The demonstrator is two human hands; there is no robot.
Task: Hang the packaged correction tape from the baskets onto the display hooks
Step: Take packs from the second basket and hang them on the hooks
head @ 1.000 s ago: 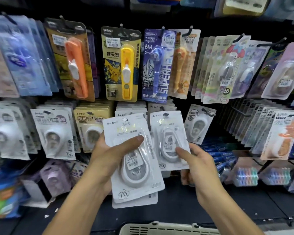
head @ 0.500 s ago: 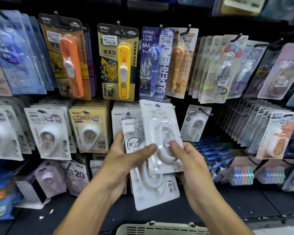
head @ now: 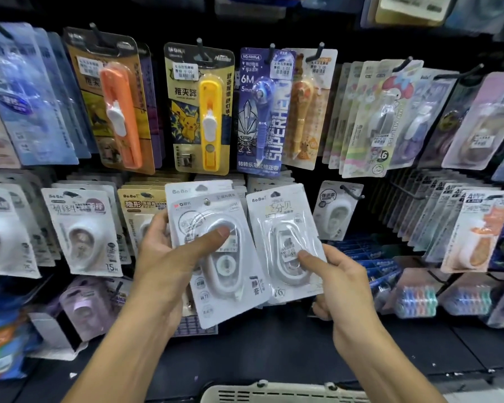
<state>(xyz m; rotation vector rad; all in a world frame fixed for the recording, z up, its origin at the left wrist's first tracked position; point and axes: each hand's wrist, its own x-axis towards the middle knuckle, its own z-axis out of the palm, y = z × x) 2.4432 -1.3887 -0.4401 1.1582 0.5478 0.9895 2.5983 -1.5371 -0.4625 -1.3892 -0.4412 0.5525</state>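
Hands, two, bare, are raised before a display wall. Left hand (head: pixel 169 257): a stack of white blister packs (head: pixel 216 251) is gripped, thumb pressed across the clear bubble and fingers curled behind; two cards at least are counted, the exact number hidden. On the front card, "M&G" is read at the top and "静音" at the lower right; "BoBo" is printed on the card behind it. Right hand (head: pixel 332 274): one pack (head: pixel 285 242) is pinched, thumb on a small price sticker on the bubble, fingers behind. Its card is marked "BoBo" and "76". Both packs are held tilted, just beside each other, in front of the lower row of hooks and not yet hung.

Each pack consists of a glossy white card with a moulded clear plastic shell over an oval white dispenser.

Upper row, noted: one orange clip pusher (head: pixel 122 112), one yellow clip pusher (head: pixel 208 117) on a card lettered "推夹器", one blue pen-shaped tape (head: pixel 262 112) marked "6M", "5mm" and "SUPERHERO". Black metal hooks carry all of these.

Lower row: further white tape packs in deep stacks, one (head: pixel 82 231) marked "15".

Basket (head: pixel 280 395), one, pale slotted plastic; only its rim is seen at the bottom edge.
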